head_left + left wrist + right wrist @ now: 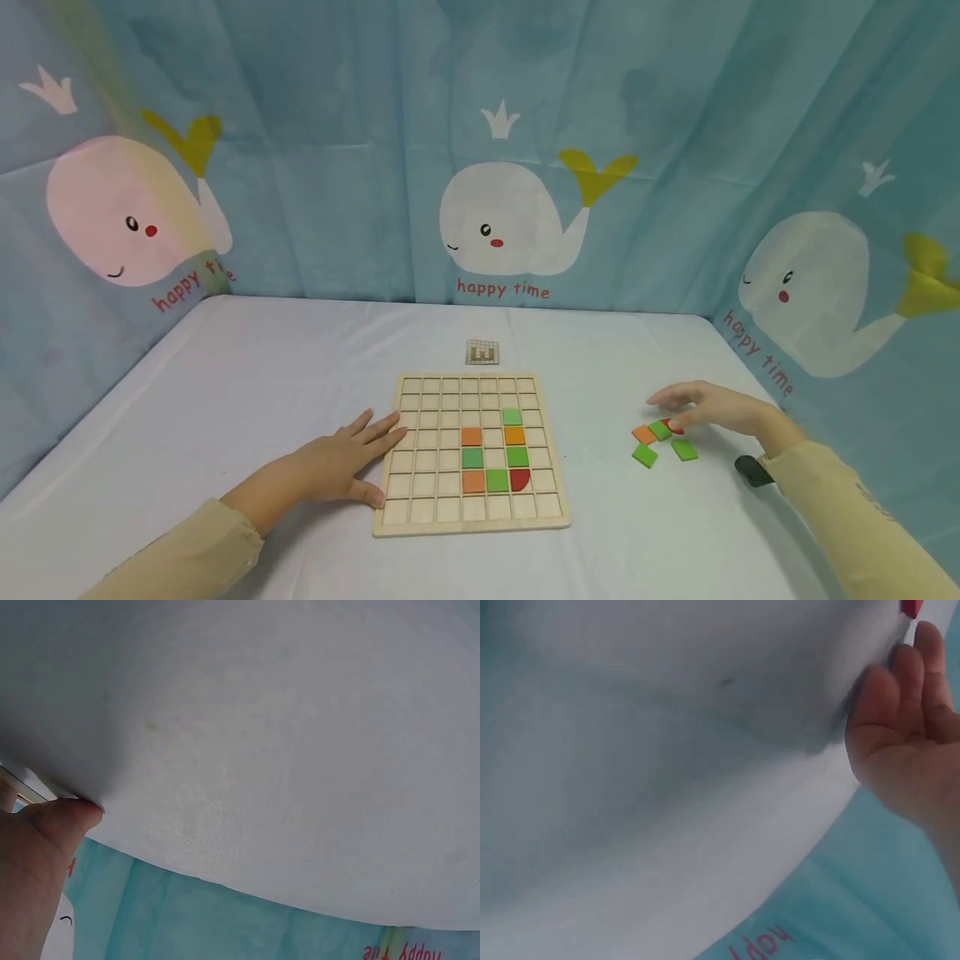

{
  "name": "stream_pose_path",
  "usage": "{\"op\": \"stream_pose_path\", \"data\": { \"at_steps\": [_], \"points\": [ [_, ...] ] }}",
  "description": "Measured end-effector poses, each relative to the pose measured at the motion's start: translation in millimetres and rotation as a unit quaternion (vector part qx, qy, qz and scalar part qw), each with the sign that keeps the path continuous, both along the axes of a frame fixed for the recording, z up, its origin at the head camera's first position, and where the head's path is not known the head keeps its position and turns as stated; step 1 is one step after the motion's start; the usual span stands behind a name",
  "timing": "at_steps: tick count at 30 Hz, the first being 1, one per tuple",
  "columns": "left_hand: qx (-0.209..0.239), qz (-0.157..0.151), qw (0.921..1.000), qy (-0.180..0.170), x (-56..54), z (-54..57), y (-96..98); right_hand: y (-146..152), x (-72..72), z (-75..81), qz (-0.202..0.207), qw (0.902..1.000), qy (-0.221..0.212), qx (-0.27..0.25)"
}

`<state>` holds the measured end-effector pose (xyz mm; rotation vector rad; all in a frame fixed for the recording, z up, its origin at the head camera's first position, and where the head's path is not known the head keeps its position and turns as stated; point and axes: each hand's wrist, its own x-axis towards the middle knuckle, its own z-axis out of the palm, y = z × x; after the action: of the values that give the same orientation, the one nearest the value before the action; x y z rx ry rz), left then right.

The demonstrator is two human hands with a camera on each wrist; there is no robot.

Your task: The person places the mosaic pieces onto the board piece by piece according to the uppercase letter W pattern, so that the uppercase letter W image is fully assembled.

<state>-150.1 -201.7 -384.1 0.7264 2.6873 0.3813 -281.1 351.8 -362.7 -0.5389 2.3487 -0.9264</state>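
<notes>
A wooden grid board (442, 513) lies flat on the white table, with orange, green and red pieces set in some squares on its right half. My left hand (337, 463) rests at the board's left edge, fingers spread over the rim and thumb near the lower corner. Over a small group of loose pieces at the right hovers my right hand (716, 406), its fingers loosely bent. Its thumb overlaps a red rounded piece (670, 426), which also shows as a red piece (910, 607) beyond the fingertips in the right wrist view. Beside it lie green tiles (644, 455) and an orange tile (643, 434).
A small card with a grid pattern (482, 352) lies behind the board. Blue curtains (337, 208) printed with whales enclose the back and sides of the table (300, 367). A black object (753, 471) shows at the right wrist.
</notes>
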Motion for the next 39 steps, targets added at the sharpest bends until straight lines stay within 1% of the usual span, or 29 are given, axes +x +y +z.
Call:
{"op": "stream_pose_path", "data": {
  "at_steps": [6, 10, 16, 18, 23, 30, 39],
  "points": [
    [0.003, -0.004, 1.0, 0.003, 0.1, -1.1, -0.7, 1, -5.0, -4.7, -0.011, 0.9996, -0.019, 0.017],
    [-0.003, 0.0, 1.0, 0.005, -0.2, -1.9, -0.3, -2, -3.2, -4.3, -0.009, 0.9997, -0.019, 0.015],
    [-0.001, -0.002, 1.0, 0.004, 0.0, -2.2, -1.3, -14, 1.0, -5.3, 0.033, 0.9993, 0.007, 0.019],
    [0.0, -0.004, 1.0, 0.008, -0.1, -2.2, -1.9, -16, 1.7, -5.6, 0.038, 0.9989, 0.015, 0.024],
    [0.003, -0.01, 0.9998, 0.014, -1.0, -2.0, -2.4, -16, 3.1, -6.1, 0.031, 0.9989, 0.022, 0.029],
    [-0.001, -0.009, 0.9999, 0.011, -1.5, -3.0, -2.9, -17, 2.6, -8.6, 0.028, 0.9987, 0.02, 0.036],
    [0.006, -0.013, 0.9998, 0.014, -1.0, -1.9, -2.2, -26, 10.0, -6.8, 0.022, 0.998, 0.032, 0.049]
  ]
}}
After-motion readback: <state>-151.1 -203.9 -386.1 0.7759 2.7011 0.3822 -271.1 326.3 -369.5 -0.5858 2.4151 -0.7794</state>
